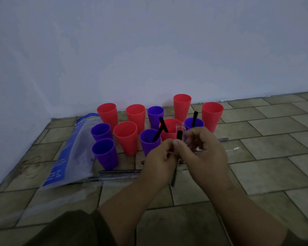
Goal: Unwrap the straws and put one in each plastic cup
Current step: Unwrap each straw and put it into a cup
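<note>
Head: tiled floor (267, 167), white wall (149, 41)

A blue-and-clear bag (73, 151) lies on the tiled floor (256, 166) (beside the wall (149, 41)).

No text can be read. Small white print is seen on the blue edge of the bag (60, 167), which lies just left of the cups (104, 153), but it is too blurred and dim to be made out.
</note>
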